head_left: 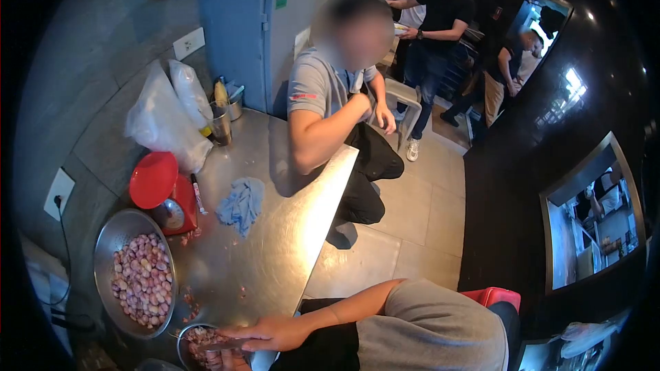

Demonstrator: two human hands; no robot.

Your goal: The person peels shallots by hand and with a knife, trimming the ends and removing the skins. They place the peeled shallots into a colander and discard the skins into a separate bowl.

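My right hand reaches in from the lower right, closed round a knife whose blade lies over a small metal bowl. Under the blade, my left hand shows only in part at the bottom edge. Its fingers are bent close to the blade, and what they hold is hidden. Shallot pieces and skins fill the small bowl. Beside it stands a large metal colander heaped with peeled shallots.
On the steel table are a red kitchen scale, a marker, a blue cloth, plastic bags and a cup. A seated person leans at the far edge. Several people stand farther back.
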